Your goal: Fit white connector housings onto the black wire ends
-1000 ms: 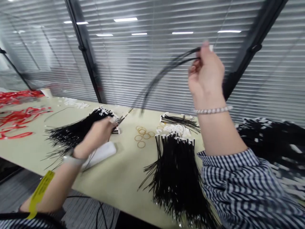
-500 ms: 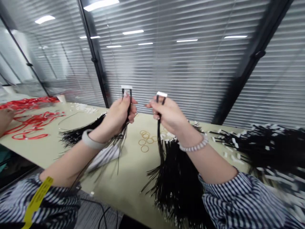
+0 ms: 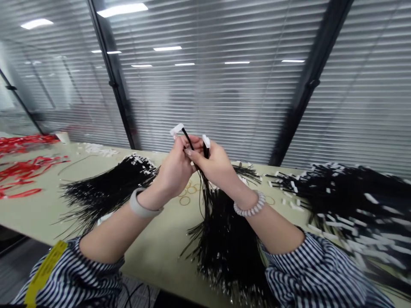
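My left hand (image 3: 173, 169) and my right hand (image 3: 215, 166) are raised together above the pale green table (image 3: 154, 244), fingers closed. The left pinches a black cord with a white tag (image 3: 177, 129) at its top. Between the right hand's fingers is a second black cord with a white tag (image 3: 206, 141). The two tagged ends stand side by side, almost touching, and the cords hang down from both hands toward a pile of black cords (image 3: 231, 239) below them.
Another heap of black cords (image 3: 105, 188) lies at the left and a big one (image 3: 346, 201) at the right. Tan rubber bands (image 3: 185, 200) lie under my hands. Red cords (image 3: 22, 169) are spread at the far left. Behind the table stands a glass wall with blinds.
My left hand rose from the table with a cord. My right hand came down from high up. Both tagged ends have come together in front of me.
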Action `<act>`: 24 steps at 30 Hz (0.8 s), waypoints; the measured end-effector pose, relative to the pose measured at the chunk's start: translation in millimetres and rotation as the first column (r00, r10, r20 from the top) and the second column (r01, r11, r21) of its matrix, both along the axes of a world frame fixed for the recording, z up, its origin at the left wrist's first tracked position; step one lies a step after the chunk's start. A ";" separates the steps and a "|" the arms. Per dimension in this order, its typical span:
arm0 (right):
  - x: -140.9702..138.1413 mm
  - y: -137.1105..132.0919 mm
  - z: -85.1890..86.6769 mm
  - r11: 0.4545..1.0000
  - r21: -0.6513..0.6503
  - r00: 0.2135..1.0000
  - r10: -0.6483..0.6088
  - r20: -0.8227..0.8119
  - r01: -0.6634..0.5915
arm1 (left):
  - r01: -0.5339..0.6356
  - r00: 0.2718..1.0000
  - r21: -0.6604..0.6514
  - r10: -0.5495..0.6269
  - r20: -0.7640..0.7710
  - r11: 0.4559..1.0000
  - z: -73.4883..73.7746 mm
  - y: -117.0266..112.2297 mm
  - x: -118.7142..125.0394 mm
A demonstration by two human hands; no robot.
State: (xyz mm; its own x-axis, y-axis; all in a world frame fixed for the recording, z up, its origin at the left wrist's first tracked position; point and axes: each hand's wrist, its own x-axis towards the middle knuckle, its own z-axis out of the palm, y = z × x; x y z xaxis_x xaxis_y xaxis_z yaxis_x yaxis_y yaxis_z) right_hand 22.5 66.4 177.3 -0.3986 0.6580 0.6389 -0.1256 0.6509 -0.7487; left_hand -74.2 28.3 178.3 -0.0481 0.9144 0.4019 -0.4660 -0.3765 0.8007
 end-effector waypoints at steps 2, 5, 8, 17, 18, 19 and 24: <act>4.8 -1.6 0.0 0.999 0.001 0.998 -0.049 0.049 0.049 | 0.079 0.997 -0.009 -0.079 -0.023 0.997 -0.2 -2.9 -0.1; 12.1 -3.9 0.1 0.993 0.016 0.988 -0.119 0.094 0.119 | 0.205 0.978 -0.020 -0.206 -0.036 0.979 0.8 -5.8 1.2; 20.0 -8.1 2.7 0.987 0.045 0.985 -0.156 0.078 0.152 | 0.261 0.965 -0.045 -0.262 -0.025 0.964 3.1 -7.4 5.2; 46.3 -16.5 12.3 0.964 -0.263 0.990 -0.012 -0.143 -0.026 | 0.383 0.924 -0.004 -0.383 -0.011 0.924 5.3 -7.1 17.4; 48.8 -15.6 12.7 0.949 -0.311 0.988 -0.007 -0.157 -0.042 | 0.385 0.923 0.000 -0.385 -0.019 0.923 4.6 -7.4 17.7; 51.4 -14.6 13.2 0.935 -0.352 0.986 -0.012 -0.163 -0.047 | 0.376 0.926 -0.002 -0.376 -0.029 0.927 3.4 -7.8 16.9; 77.6 -9.8 15.5 0.913 -0.406 0.941 -0.164 -0.295 0.032 | 0.150 0.974 -0.068 -0.159 -0.164 0.986 -18.8 -1.7 -25.0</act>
State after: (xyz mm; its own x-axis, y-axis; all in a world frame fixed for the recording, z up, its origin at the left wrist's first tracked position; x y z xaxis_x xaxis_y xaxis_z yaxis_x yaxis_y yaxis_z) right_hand 100.1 56.6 192.8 -0.1398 0.9045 0.4028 -0.3488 0.3357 -0.8750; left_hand -99.1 26.7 159.6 0.1595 0.9264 0.3410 -0.3719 -0.2636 0.8901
